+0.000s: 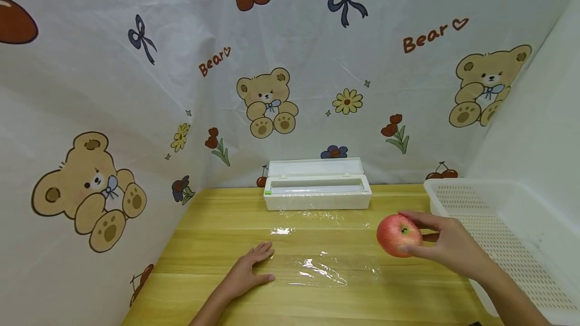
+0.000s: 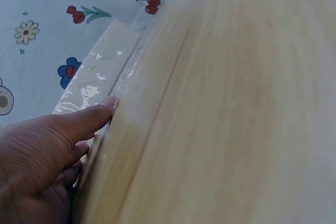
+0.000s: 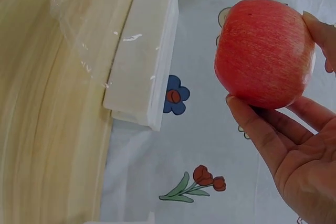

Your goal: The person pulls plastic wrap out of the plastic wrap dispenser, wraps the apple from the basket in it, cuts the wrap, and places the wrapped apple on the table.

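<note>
A red apple (image 1: 399,236) is held in my right hand (image 1: 448,243), its stem end facing the head camera. In the right wrist view the thumb and fingers grip the apple (image 3: 265,53) from the side, above the table. Clear plastic wrap (image 1: 319,268) lies spread over the wooden table, stretching forward to a white wrap dispenser box (image 1: 319,201) whose lid stands raised. My left hand (image 1: 246,273) rests at the left edge of the wrap with fingers extended. In the left wrist view the thumb of that hand (image 2: 47,150) touches the film.
A white perforated plastic basket (image 1: 487,225) stands at the right, close to my right forearm. Behind the table (image 1: 204,245) hangs a white cloth (image 1: 312,54) printed with bears, bows and flowers. A small dark object (image 1: 475,323) shows at the bottom edge.
</note>
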The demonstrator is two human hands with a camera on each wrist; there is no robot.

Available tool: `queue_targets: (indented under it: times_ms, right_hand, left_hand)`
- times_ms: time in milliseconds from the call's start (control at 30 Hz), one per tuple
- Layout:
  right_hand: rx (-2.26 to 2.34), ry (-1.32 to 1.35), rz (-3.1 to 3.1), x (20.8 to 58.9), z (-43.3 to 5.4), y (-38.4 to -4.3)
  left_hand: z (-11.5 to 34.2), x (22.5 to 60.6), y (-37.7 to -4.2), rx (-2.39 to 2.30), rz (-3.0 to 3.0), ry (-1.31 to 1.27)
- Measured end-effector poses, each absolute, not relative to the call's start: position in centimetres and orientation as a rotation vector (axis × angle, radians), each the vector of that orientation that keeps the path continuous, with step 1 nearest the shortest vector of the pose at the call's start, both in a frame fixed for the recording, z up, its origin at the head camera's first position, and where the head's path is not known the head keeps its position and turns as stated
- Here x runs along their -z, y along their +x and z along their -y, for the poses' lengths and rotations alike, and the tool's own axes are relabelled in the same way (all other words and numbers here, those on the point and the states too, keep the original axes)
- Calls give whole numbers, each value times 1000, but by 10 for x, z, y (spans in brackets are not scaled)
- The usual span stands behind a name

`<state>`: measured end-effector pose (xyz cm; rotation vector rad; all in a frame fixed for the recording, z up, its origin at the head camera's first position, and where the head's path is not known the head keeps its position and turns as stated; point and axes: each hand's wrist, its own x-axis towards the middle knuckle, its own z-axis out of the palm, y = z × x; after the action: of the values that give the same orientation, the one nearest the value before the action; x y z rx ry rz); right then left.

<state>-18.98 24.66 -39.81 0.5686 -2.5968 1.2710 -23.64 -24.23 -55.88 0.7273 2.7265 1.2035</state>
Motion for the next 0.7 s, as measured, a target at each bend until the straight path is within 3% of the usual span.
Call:
queue_targets:
  times_ms: [700]
  right_hand:
    - [-1382, 642, 2587, 420, -195, -209]
  left_hand:
    - [242, 559, -237, -1230, -2707, 716]
